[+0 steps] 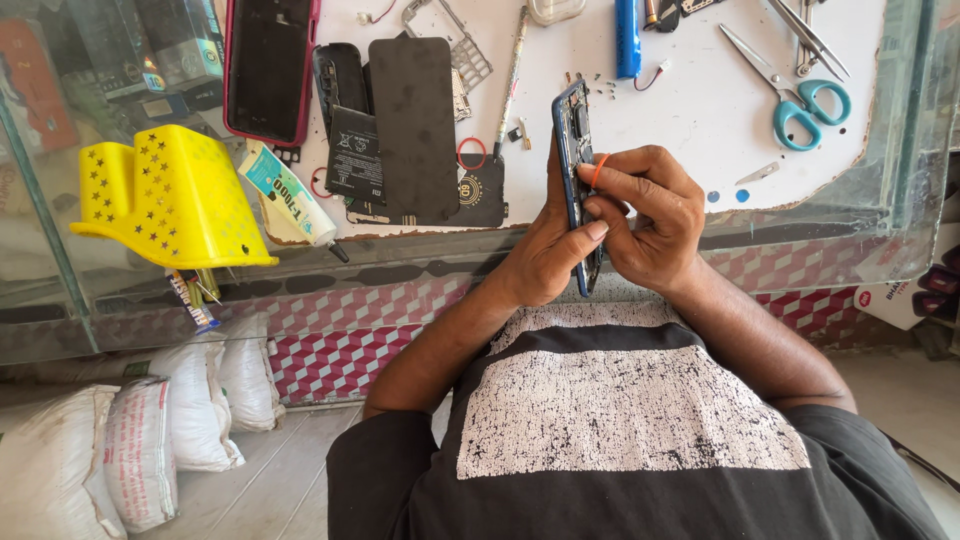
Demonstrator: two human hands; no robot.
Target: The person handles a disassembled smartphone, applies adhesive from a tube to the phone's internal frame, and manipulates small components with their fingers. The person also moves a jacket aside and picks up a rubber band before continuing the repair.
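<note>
Two hands grip an opened blue smartphone [574, 150] on edge above the near rim of the white worktop [690, 110]. Its long axis runs away from the person, top end toward the scissors [795, 95] side of the bench, thin edge up. The left hand [545, 250] wraps the lower body from behind, thumb pressed on the edge. The right hand [645, 215] pinches the phone's side, an orange rubber band [598, 168] on its forefinger. Beside it lie a black back panel [413, 125], a battery [352, 152], a glue tube [290, 198] and a yellow plastic stand [175, 195]. White sacks [140, 430] rest on the floor below the glass counter.
</note>
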